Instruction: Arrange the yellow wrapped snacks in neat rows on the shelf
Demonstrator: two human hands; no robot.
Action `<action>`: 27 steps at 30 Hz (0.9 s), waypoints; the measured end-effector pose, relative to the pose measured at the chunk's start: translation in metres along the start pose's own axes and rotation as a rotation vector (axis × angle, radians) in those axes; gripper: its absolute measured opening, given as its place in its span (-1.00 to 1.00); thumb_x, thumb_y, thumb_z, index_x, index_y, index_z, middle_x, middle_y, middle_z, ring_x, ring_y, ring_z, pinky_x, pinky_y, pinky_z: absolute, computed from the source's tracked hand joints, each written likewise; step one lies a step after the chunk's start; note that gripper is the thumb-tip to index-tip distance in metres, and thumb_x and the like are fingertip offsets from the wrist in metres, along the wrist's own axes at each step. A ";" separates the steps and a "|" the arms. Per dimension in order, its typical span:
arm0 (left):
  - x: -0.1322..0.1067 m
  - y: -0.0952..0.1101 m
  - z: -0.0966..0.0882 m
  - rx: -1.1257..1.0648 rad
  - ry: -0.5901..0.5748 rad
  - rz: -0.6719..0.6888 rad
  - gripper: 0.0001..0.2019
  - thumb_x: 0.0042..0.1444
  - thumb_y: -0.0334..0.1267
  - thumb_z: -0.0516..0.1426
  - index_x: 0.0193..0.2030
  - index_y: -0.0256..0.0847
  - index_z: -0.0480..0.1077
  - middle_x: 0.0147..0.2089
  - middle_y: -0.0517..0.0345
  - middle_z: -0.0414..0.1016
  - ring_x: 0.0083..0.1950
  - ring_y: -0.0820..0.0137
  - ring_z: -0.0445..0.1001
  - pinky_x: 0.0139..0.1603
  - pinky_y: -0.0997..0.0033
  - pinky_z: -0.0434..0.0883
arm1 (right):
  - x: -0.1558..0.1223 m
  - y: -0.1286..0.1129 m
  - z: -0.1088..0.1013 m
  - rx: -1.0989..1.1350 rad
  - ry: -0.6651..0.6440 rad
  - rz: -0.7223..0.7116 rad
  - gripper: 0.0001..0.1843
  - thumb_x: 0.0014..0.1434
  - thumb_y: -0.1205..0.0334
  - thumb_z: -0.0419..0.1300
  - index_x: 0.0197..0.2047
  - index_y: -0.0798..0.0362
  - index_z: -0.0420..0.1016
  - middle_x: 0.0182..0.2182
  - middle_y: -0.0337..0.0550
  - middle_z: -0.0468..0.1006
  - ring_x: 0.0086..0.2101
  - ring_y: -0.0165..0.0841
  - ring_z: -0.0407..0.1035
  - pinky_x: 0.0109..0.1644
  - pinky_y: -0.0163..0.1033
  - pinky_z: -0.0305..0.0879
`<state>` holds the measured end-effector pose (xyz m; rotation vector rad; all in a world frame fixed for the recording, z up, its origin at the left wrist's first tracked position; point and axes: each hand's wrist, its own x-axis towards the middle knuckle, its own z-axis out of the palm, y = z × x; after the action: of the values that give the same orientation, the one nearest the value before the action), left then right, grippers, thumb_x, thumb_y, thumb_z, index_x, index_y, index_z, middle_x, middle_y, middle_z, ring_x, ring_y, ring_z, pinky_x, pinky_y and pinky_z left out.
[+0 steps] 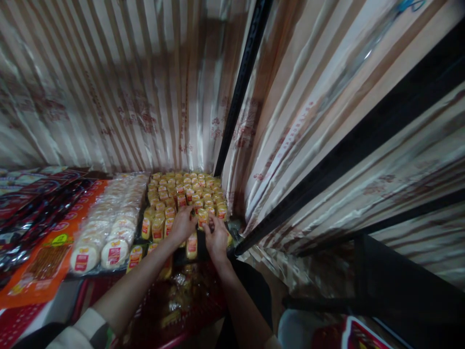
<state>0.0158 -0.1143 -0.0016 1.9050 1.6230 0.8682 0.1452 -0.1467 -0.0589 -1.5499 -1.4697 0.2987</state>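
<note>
Forearms (140,277) over red basket (178,339), yellow packets (181,198) beyond, black bar (308,187) right.

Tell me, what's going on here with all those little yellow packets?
A person has both hands at the little yellow packets. The right hand touches one packet, and the left hand is close beside it. Round white packs lie to the left, and a red basket below holds more wrapped things.

Yellow packs (158,229), white packs (84,260) and curtain (283,140) printed, but too blurred to read.
</note>
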 end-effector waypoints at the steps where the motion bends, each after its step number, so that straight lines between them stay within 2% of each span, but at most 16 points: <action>1: 0.003 -0.002 0.001 -0.019 -0.025 0.011 -0.60 0.02 -0.44 0.08 0.05 -0.27 0.34 -0.03 -0.03 0.44 -0.11 0.36 0.43 0.01 0.30 0.37 | 0.000 0.001 0.001 -0.025 0.002 -0.013 -0.68 0.11 0.25 0.08 -0.05 0.05 0.42 -0.20 -0.05 0.51 -0.22 -0.25 0.38 -0.07 -0.13 0.30; 6: 0.013 -0.008 0.009 -0.077 -0.139 -0.004 -0.64 0.01 -0.45 0.08 0.00 -0.28 0.37 -0.13 0.05 0.48 -0.31 0.47 0.42 -0.15 0.40 0.40 | 0.003 0.004 0.008 -0.047 -0.018 -0.035 -0.70 0.13 0.28 0.05 -0.07 0.08 0.44 -0.17 -0.01 0.50 -0.18 -0.22 0.36 -0.03 -0.10 0.28; 10: 0.017 -0.012 0.012 -0.067 -0.109 0.011 -0.79 0.00 -0.47 0.08 -0.20 -0.26 0.40 -0.29 0.15 0.47 -0.32 0.49 0.41 -0.20 0.47 0.37 | 0.003 0.004 0.013 -0.003 -0.015 -0.048 -0.67 0.15 0.29 0.01 -0.04 0.07 0.43 -0.16 0.00 0.50 -0.16 -0.23 0.37 -0.03 -0.10 0.30; 14: 0.021 -0.013 0.012 -0.026 -0.071 -0.012 -0.86 0.02 -0.44 0.09 -0.25 -0.25 0.38 -0.33 0.18 0.45 -0.32 0.48 0.40 -0.21 0.48 0.34 | 0.001 0.001 0.013 0.000 0.017 -0.080 -0.64 0.18 0.31 -0.04 0.01 0.09 0.40 -0.12 0.02 0.49 -0.10 -0.25 0.36 0.01 -0.09 0.30; 18: 0.025 -0.012 0.011 0.038 -0.059 -0.015 -0.87 0.04 -0.42 0.08 -0.25 -0.25 0.37 -0.31 0.15 0.45 -0.28 0.45 0.41 -0.19 0.48 0.33 | -0.003 0.000 0.001 -0.076 0.036 -0.156 -0.64 0.20 0.33 -0.06 0.02 0.09 0.40 -0.07 0.02 0.45 -0.02 -0.25 0.29 0.09 -0.07 0.24; 23: 0.029 -0.011 0.014 0.131 -0.083 -0.012 -0.81 0.06 -0.41 0.06 -0.17 -0.26 0.37 -0.22 0.08 0.46 -0.21 0.40 0.43 -0.13 0.44 0.34 | -0.016 0.006 -0.024 -0.227 0.071 -0.117 -0.64 0.21 0.31 -0.02 0.05 0.08 0.36 -0.01 0.06 0.37 0.02 -0.19 0.23 0.10 0.03 0.22; 27: 0.031 -0.013 0.016 0.209 -0.077 0.006 -0.75 0.06 -0.41 0.04 -0.10 -0.25 0.36 -0.15 0.02 0.44 -0.14 0.34 0.44 -0.08 0.39 0.34 | -0.031 0.013 -0.031 -0.271 0.026 -0.127 -0.60 0.20 0.35 -0.05 0.10 0.10 0.30 0.10 0.11 0.28 0.14 -0.14 0.11 0.15 0.09 0.17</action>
<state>0.0218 -0.0813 -0.0170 2.0569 1.7188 0.6396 0.1686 -0.1851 -0.0654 -1.6546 -1.6317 0.0039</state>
